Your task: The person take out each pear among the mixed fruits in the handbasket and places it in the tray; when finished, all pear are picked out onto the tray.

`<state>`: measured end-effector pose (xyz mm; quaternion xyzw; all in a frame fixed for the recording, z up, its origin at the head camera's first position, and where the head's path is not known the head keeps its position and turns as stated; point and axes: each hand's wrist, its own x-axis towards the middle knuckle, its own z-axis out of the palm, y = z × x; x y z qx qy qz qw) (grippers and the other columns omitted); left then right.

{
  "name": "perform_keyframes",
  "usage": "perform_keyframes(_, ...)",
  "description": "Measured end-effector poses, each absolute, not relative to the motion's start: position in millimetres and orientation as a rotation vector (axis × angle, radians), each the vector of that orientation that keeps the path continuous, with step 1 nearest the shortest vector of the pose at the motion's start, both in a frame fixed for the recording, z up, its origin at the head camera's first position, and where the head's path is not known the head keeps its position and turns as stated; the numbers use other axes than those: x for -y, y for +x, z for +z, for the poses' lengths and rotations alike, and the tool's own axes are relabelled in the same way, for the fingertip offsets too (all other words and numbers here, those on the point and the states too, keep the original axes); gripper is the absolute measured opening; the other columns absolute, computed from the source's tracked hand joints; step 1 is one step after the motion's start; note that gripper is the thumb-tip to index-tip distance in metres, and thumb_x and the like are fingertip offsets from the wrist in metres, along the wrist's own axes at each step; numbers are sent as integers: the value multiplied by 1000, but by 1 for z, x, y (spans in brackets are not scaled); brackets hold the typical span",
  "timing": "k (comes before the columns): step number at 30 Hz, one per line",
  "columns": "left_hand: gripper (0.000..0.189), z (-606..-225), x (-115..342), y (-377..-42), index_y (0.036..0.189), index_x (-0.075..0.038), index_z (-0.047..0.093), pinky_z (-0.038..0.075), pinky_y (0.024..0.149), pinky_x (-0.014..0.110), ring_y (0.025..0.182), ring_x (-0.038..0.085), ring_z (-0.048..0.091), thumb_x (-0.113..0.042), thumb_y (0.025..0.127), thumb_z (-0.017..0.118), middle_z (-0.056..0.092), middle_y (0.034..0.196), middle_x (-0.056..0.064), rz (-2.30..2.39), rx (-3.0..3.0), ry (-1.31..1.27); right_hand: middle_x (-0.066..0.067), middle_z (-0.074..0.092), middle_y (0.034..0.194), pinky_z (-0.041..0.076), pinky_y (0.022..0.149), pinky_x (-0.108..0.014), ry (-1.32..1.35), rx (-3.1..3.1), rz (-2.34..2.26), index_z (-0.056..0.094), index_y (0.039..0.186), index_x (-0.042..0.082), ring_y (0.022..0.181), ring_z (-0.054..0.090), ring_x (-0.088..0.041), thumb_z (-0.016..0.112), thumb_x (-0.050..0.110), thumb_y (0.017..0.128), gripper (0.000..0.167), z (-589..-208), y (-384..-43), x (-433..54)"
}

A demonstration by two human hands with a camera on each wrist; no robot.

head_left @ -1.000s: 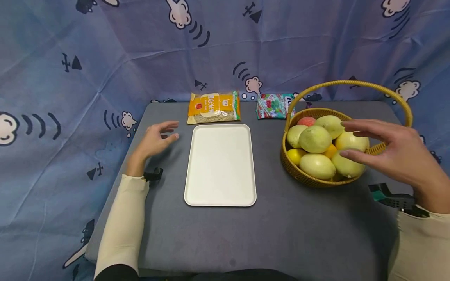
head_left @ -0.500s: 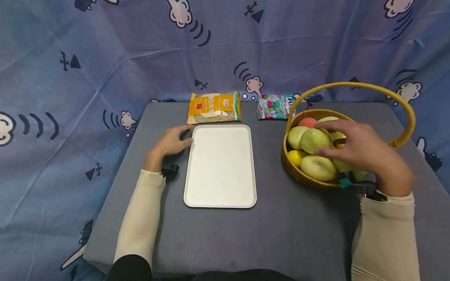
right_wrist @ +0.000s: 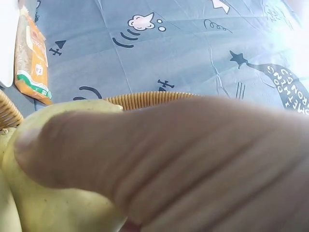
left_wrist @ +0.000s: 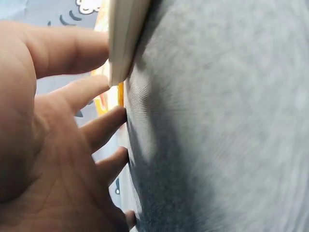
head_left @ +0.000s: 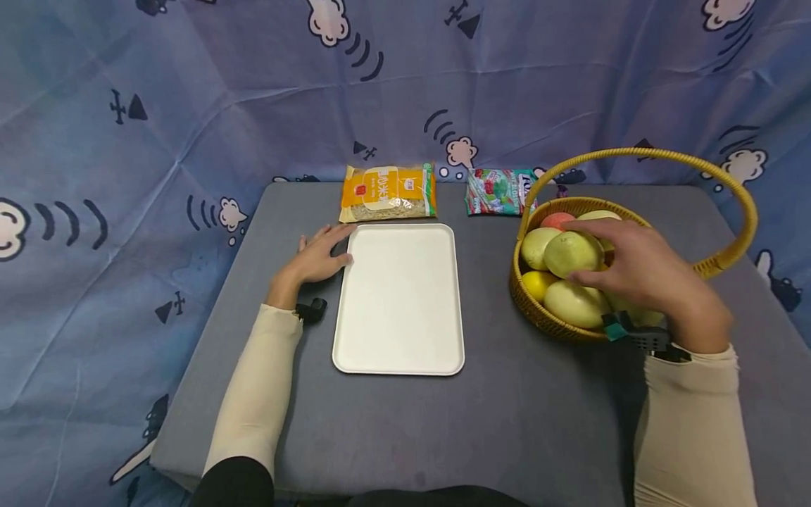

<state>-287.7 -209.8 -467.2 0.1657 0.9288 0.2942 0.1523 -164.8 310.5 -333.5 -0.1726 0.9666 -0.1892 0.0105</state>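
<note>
My right hand [head_left: 643, 267] reaches into the wicker basket [head_left: 535, 317] and holds a rounded pale yellow-green fruit [head_left: 570, 255], index finger over its far side and thumb at its near side. In the right wrist view the thumb [right_wrist: 53, 145] presses against that fruit [right_wrist: 72, 208]. Around it in the basket lie a longer pale green fruit [head_left: 575, 304], a yellow one [head_left: 538, 284] and a reddish one [head_left: 557, 220]. My left hand [head_left: 317, 257] touches the upper left edge of the white tray [head_left: 399, 303]. Its fingers are spread, with the lower ones at the grey cloth in the left wrist view.
Behind the tray lies an orange bag of grain [head_left: 388, 193]. Right of it is a teal candy packet [head_left: 499, 191]. The basket's tall handle [head_left: 665, 151] arches behind my right hand. A blue patterned cloth [head_left: 253, 105] hangs behind the grey table [head_left: 405, 429].
My right hand has moved left into the basket and closed round the pale fruit. My left hand has moved right to the tray's edge.
</note>
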Motion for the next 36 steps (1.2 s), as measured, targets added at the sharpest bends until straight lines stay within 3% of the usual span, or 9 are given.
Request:
perform_keyframes(6,79,-477,220,-295,177,-32,23,-21,124,79,172,43,-3,-47,110,62,12,186,8,850,-2604,518,-18,70,138,57,92,-57,-565,-3041,-650,65,151,11,114,64,-37,97,23,85,73,-331,-160,-313)
perform_keyframes(9,80,-473,219,-293,177,-32,21,-21,124,79,172,43,-5,-44,110,62,10,186,7,841,-2586,518,-16,69,139,60,88,-30,-561,-3045,-719,65,153,18,115,65,-36,98,24,85,76,-327,-153,-313)
perform_keyframes(12,78,-463,216,-286,178,-29,20,-21,124,80,171,43,-7,-37,111,60,9,186,8,838,-2560,507,-11,67,142,46,84,-2,-596,-3048,-816,64,154,25,117,67,-30,98,21,84,79,-322,-147,-307)
perform_keyframes(14,77,-457,214,-283,178,-28,18,-21,124,79,171,43,-8,-33,112,58,7,187,8,837,-2547,499,-6,66,144,43,88,4,-655,-3037,-922,63,155,27,119,67,-19,98,15,83,81,-319,-145,-298)
perform_keyframes(17,76,-460,215,-284,178,-30,16,-24,123,78,171,42,-11,-34,113,56,5,187,7,845,-2539,493,2,65,145,47,96,0,-756,-2986,-1124,63,155,25,118,66,-3,97,5,82,82,-315,-146,-281)
perform_keyframes(19,76,-464,216,-286,178,-33,16,-24,123,78,171,41,-11,-35,113,56,5,187,6,854,-2541,489,4,65,143,49,99,-3,-801,-2935,-1255,63,154,22,116,65,0,95,-1,82,82,-314,-149,-268)
perform_keyframes(27,75,-471,218,-292,178,-36,15,-26,122,79,171,41,-13,-38,114,54,4,187,6,857,-2544,491,2,66,144,55,102,-12,-863,-2782,-1494,65,152,19,116,68,-14,93,1,86,74,-312,-179,-216)
perform_keyframes(36,73,-458,211,-282,179,-27,13,-23,124,77,171,41,-12,-32,116,51,3,187,8,820,-2556,470,-10,66,149,58,108,-26,-946,-2657,-1601,61,155,10,122,70,-29,91,7,90,71,-337,-225,-156)
